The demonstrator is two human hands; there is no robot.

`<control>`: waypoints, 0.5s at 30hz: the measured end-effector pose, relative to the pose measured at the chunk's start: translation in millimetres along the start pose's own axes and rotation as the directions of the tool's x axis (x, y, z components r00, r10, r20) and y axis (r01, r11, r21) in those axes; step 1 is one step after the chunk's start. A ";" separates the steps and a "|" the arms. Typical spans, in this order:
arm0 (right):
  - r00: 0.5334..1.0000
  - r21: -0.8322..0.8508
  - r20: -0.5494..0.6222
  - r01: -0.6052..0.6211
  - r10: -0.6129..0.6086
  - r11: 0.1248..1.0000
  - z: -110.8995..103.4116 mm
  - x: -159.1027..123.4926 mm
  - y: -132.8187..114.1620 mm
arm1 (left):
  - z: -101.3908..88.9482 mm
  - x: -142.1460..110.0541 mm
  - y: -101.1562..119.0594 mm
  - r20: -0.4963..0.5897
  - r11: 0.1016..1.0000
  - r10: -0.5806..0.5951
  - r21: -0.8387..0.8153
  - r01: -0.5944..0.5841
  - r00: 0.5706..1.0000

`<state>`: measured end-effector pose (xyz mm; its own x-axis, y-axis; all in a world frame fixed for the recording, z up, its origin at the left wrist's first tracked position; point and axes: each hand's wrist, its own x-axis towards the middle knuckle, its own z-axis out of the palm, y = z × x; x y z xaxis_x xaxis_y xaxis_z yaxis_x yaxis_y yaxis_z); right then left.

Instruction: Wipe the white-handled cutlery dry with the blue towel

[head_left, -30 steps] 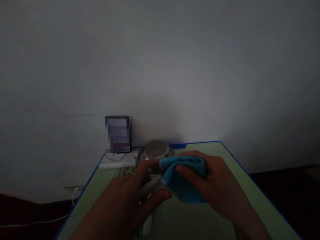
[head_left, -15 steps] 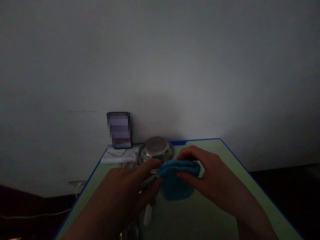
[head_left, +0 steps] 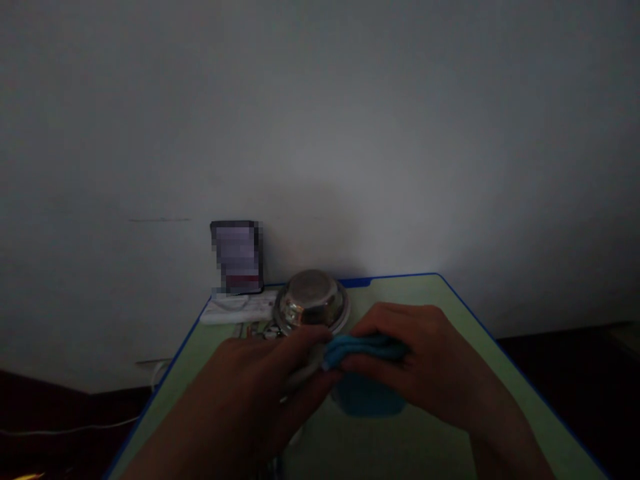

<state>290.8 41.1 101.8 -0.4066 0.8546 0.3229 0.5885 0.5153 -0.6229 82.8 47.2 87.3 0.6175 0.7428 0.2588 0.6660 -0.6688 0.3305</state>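
A folded blue cloth is pinched in my right hand, thumb below and fingers above, with a lower flap hanging down. My left hand is closed around a slim pale object, whose kind is not clear in the dim light. The left fingertips touch the left end of the cloth, where the pale object's far end is hidden. Just beyond both hands an upturned shiny metal bowl rests on the table.
The pale green table has a blue edge and stands against a grey wall. A screen device leans at the back left, behind a white power strip. Small metal items lie beside the bowl, partly hidden by my left hand.
My right hand has closed more tightly on the cloth, squeezing its folds flatter. Both hands and the cloth have shifted slightly down and toward the right.
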 end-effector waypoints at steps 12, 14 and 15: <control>0.998 -0.034 0.066 -0.016 0.019 0.999 -6.2 -3.5 14.1 | -4.6 1.5 -12.0 -0.038 0.999 0.014 0.050 -0.012 0.999; 0.999 -0.054 0.039 -0.035 0.037 0.998 -8.8 -5.1 18.1 | -4.6 1.6 -10.6 -0.035 0.999 0.017 0.052 -0.015 0.999; 0.999 -0.054 0.032 -0.037 0.039 0.998 -9.1 -5.5 19.3 | -4.5 1.4 -9.7 -0.034 0.999 0.023 0.050 -0.021 0.999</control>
<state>310.8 46.9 94.5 -0.4052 0.8717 0.2755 0.6402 0.4857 -0.5952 75.3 54.9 88.6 0.6176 0.7282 0.2972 0.6729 -0.6848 0.2796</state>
